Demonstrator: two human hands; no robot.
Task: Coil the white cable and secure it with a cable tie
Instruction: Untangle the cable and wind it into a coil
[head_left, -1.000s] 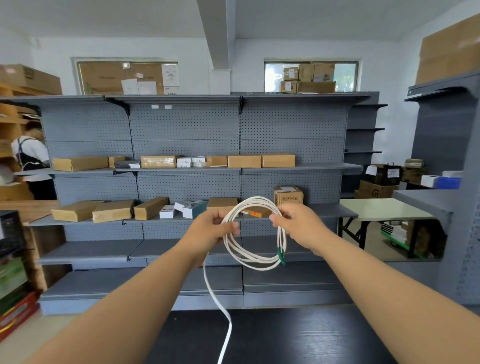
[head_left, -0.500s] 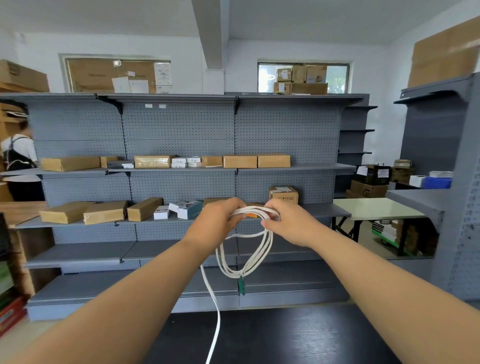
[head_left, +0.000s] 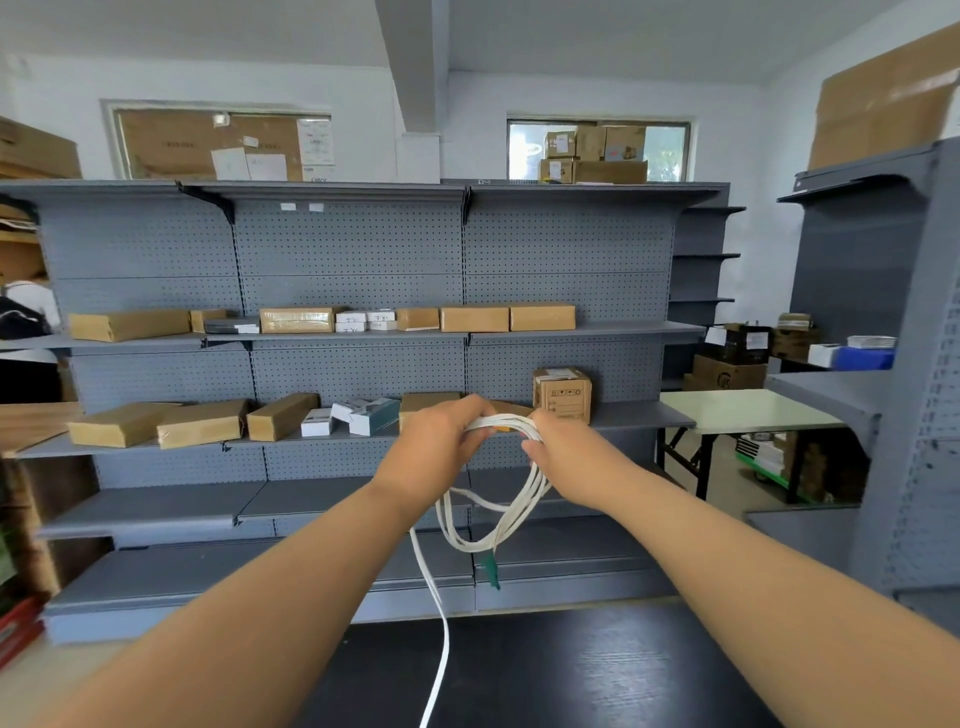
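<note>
I hold the white cable (head_left: 511, 512) in the air at chest height, gathered into several loose loops that hang down between my hands. My left hand (head_left: 434, 441) grips the top of the bundle from the left. Close beside it, my right hand (head_left: 563, 452) pinches the same top strands from the right. A green connector (head_left: 490, 569) dangles at the bottom of the loops. One loose flat strand (head_left: 439, 639) runs from under my left hand down past the black table (head_left: 571, 675). No cable tie is visible.
Grey pegboard shelving (head_left: 358, 291) with cardboard boxes (head_left: 561, 392) stands straight ahead. A pale green folding table (head_left: 743, 410) is at the right, beside another grey rack (head_left: 883, 291). A person (head_left: 26, 332) stands at the far left edge.
My hands came close together at the top of the coil, squeezing the round loop into a narrow hanging bundle. The green connector swung from the right side down to the bottom.
</note>
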